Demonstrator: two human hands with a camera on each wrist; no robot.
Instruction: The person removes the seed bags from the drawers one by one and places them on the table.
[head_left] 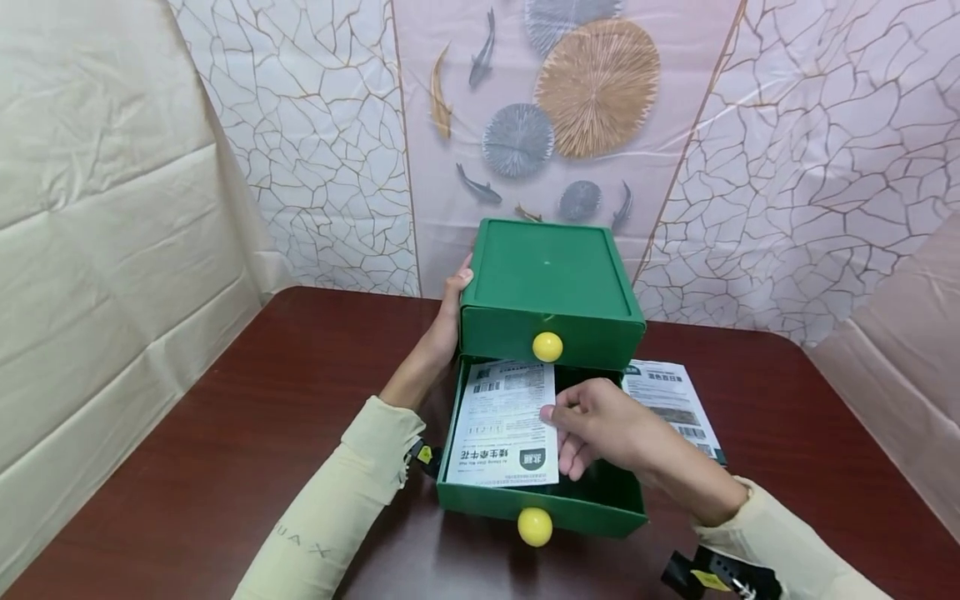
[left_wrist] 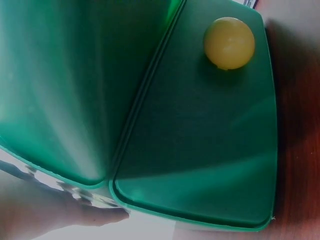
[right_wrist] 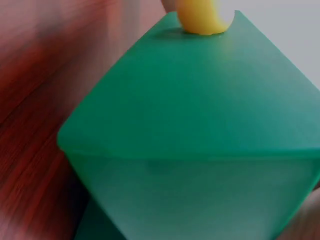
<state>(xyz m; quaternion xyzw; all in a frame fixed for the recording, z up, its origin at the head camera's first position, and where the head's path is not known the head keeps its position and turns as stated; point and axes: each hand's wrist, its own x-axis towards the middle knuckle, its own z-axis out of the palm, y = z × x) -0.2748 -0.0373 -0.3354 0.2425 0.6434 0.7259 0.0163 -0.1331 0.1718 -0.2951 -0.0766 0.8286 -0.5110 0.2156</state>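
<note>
Inside the lower green drawer (head_left: pixel 585 517), a printed packet (head_left: pixel 502 429), long axis roughly twelve-to-six, lies at nine o'clock from the nearer right hand (head_left: pixel 603 423), which pinches its edge; the left hand (head_left: pixel 447 312) touches the cabinet (head_left: pixel 551 271) at nine o'clock.

Over my remote feed I've got a dark reddish-brown wood-grain table (head_left: pixel 315 392), kinda glossy, with rounded far corners off to either side behind the green two-drawer cabinet (head_left: pixel 551 271). That cabinet sits right on it, lower drawer (head_left: pixel 570 518) pulled out. Just to the cabinet's right I can see a printed white packet (head_left: pixel 671 400) lying flat, its left part hidden from me.
</note>
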